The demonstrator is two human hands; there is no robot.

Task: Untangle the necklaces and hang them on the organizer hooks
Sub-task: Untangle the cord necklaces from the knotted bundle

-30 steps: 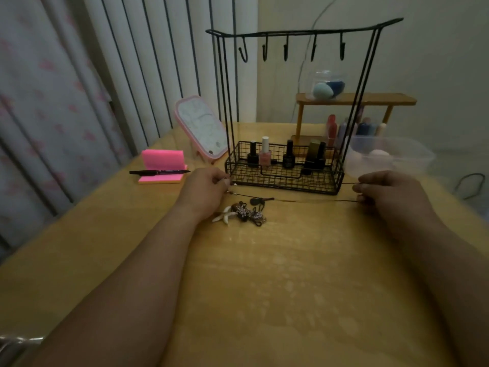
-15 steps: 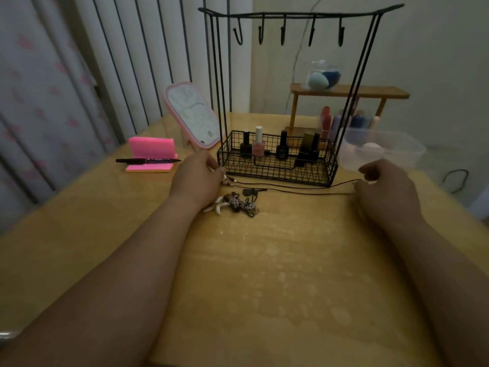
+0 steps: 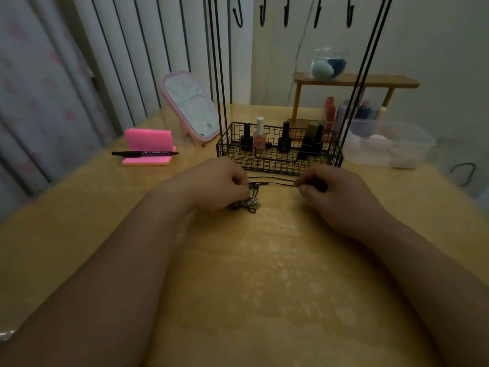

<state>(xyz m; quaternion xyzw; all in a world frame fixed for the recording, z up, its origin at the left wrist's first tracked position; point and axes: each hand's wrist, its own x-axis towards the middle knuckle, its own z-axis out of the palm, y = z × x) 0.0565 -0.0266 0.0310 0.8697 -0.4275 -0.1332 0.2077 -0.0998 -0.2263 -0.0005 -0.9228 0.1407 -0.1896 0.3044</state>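
Head view: wire basket [image 3: 277,165] holds polish bottles [image 3: 259,136]; tub [image 3: 412,147] contents unclear

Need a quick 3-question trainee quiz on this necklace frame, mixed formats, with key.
1. How many hooks show on the top bar of the organizer?
2. True or false: a necklace already hangs from a hook.
3. The taut black cord is pinched by: A) one hand, B) both hands, C) neither.
Key: 1) five. 2) false. 3) B: the left hand and the right hand each pinch it.
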